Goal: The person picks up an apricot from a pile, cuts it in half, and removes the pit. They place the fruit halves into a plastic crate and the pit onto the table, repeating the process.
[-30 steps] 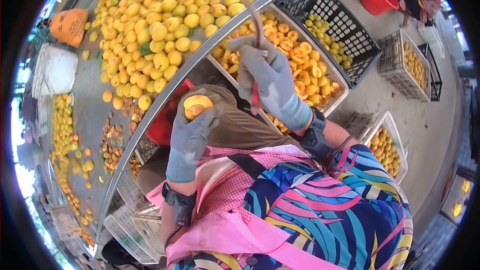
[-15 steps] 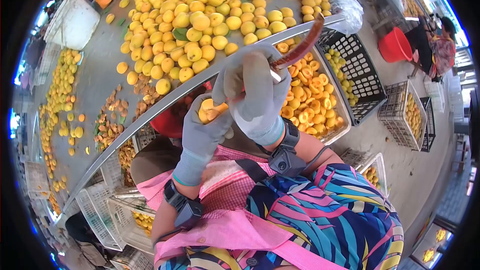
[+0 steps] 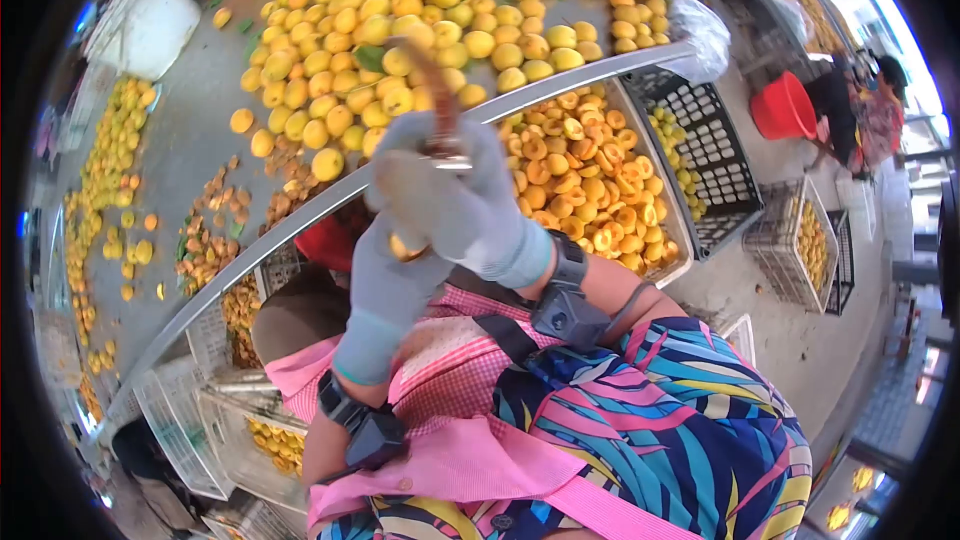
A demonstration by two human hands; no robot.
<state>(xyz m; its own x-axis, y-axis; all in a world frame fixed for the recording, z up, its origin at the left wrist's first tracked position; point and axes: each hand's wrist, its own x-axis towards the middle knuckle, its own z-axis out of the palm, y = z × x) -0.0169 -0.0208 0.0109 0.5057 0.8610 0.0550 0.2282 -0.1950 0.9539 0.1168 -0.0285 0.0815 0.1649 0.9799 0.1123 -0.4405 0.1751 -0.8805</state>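
Observation:
My left hand [image 3: 385, 285], in a grey glove, is closed around a yellow-orange apricot [image 3: 405, 248], mostly hidden by the fingers. Directly above and against it is my gloved right hand [image 3: 480, 205], its fingers wrapped round a curved reddish-brown tool [image 3: 437, 95] with a shiny metal band. That tool's curved end points up and away from me; its lower end is hidden in the grip, and motion blurs the fingers. Beyond the metal table edge [image 3: 300, 237] many whole apricots [image 3: 390, 25] lie heaped. To the right of my hands, a crate [image 3: 683, 270] holds halved apricots [image 3: 590, 190].
A black crate [image 3: 725, 155] with greenish fruit adjoins the halves. Farther right are a red bucket [image 3: 783, 107], a pale crate [image 3: 785, 255] and a seated person [image 3: 875, 120]. Browned scraps [image 3: 215, 225] lie on the table at left. White crates [image 3: 180, 430] stand below.
Both hands have shifted left, and the right has come down over the apricot, now more covered. The curved tool has swung from pointing up-right to pointing up and slightly left.

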